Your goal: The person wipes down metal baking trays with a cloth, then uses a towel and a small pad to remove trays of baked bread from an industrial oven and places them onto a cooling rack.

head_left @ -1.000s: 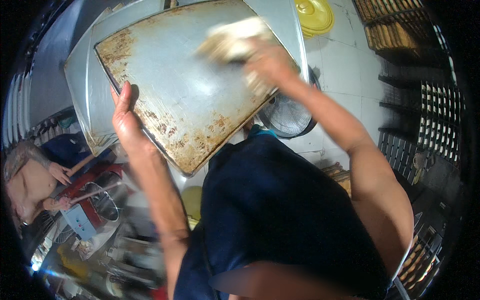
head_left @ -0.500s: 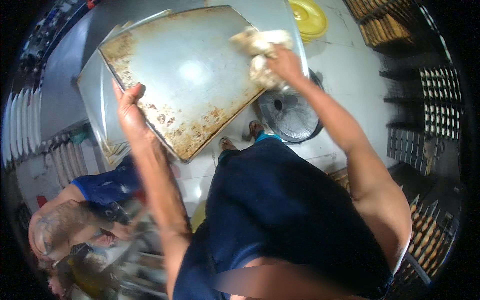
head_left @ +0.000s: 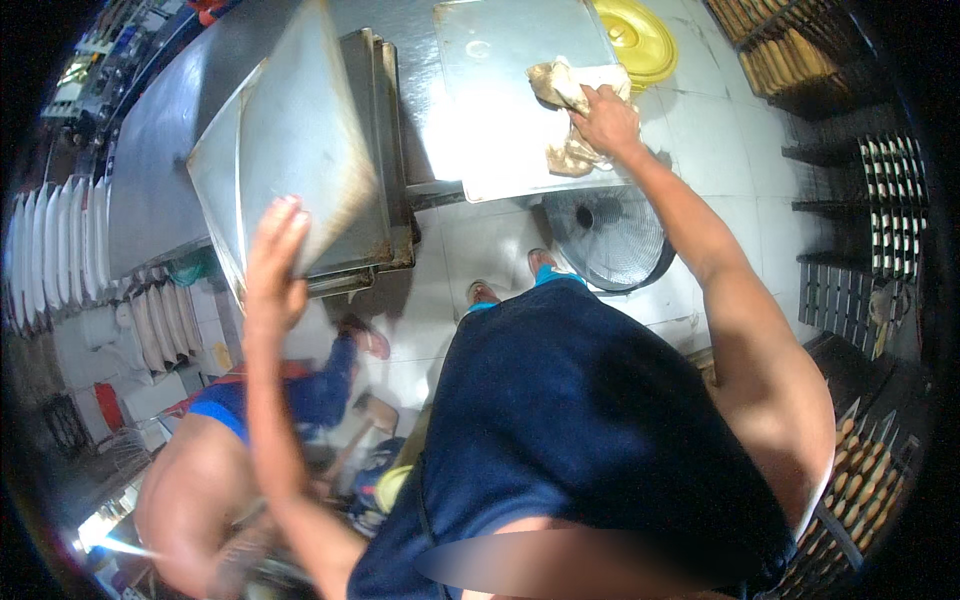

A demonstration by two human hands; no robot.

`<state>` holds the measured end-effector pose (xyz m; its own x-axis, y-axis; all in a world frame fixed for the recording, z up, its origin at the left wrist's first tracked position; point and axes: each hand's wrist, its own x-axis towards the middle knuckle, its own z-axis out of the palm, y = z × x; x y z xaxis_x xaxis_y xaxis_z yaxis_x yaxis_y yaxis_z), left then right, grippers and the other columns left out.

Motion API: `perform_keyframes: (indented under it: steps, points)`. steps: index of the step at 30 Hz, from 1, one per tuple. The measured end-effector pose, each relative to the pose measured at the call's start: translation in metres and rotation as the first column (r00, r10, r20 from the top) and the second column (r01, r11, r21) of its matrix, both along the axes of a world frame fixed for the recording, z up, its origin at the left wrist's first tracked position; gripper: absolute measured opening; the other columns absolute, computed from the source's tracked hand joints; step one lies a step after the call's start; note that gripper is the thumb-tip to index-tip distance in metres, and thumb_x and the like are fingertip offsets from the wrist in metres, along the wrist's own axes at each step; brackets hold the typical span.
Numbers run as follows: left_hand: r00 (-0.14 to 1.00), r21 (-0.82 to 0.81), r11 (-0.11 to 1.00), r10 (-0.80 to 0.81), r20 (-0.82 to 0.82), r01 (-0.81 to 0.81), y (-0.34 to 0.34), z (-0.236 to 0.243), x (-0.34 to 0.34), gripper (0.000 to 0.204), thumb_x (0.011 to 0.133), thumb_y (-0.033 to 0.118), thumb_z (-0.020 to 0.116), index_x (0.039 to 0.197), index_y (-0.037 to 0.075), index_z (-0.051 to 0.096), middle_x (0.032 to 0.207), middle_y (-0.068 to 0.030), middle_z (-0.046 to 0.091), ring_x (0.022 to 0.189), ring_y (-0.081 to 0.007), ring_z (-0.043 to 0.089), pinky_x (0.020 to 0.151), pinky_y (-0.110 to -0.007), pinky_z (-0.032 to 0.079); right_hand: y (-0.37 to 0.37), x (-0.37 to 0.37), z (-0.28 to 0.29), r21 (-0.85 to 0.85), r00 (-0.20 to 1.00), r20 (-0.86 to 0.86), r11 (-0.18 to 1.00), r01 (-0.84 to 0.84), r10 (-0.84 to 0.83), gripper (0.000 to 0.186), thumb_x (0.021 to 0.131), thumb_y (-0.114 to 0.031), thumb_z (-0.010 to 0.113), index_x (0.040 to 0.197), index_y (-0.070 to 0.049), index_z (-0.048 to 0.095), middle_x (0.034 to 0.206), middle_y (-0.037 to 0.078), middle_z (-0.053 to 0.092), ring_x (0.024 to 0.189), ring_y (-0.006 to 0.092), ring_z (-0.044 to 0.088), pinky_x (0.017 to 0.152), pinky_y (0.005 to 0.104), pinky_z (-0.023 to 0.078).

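My right hand (head_left: 609,122) grips a crumpled, brown-stained cloth (head_left: 597,75). The cloth lies on the right part of a flat metal baking tray (head_left: 490,45), whose surface shines brightly. To the left, a second metal tray (head_left: 290,130) with browned edges stands tilted, blurred by motion, over a stack of trays. At its near edge is my left hand (head_left: 275,250), open with fingers stretched out; whether it touches the tray is hard to tell. Dark stacked trays (head_left: 385,180) show beside the tilted one.
A round fan (head_left: 610,235) stands on the tiled floor below the table edge. Beyond the right tray is a yellow round lid (head_left: 640,45). Racks (head_left: 890,205) line the right side. Another person (head_left: 200,490) bends down at lower left, close to my left arm.
The browned tray I held in front has gone to the left stack, and my left hand has let go of its corner. My right hand and the cloth moved slightly right, onto the other tray.
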<state>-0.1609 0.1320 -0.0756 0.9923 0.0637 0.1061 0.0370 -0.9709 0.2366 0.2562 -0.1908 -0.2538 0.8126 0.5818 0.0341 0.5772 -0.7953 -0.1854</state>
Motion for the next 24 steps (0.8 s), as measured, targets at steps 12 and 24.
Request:
perform_keyframes:
  steps: [12, 24]
  points:
    - [0.907, -0.388, 0.875, 0.38, 0.182, -0.289, -0.171, -0.147, 0.109, 0.035, 0.092, 0.013, 0.061, 0.124, 0.0, 0.058, 0.125, -0.0239, 0.059, 0.12, -0.0385, 0.055, 0.102, -0.045, 0.044, 0.008, 0.008, -0.004, -0.207, 0.965, 0.125, 0.957, -0.203, 0.232, 0.066, 0.081, -0.034, 0.073, 0.141, -0.026, 0.048, 0.146, 0.0, 0.045, 0.123, 0.0292, 0.05, 0.095, 0.061, 0.043]
    - [0.53, -0.655, 0.412, 0.848, 0.021, -0.633, -0.152, -0.24, 0.176, 0.024, 0.096, 0.01, 0.056, 0.116, 0.003, 0.067, 0.093, -0.022, 0.062, 0.086, -0.0388, 0.062, 0.075, -0.044, 0.049, 0.121, -0.027, -0.021, -0.005, 0.819, -0.117, 0.825, -0.566, 0.561, 0.056, 0.077, -0.037, 0.074, 0.129, -0.021, 0.06, 0.121, 0.007, 0.062, 0.106, 0.0308, 0.06, 0.088, 0.0498, 0.049]
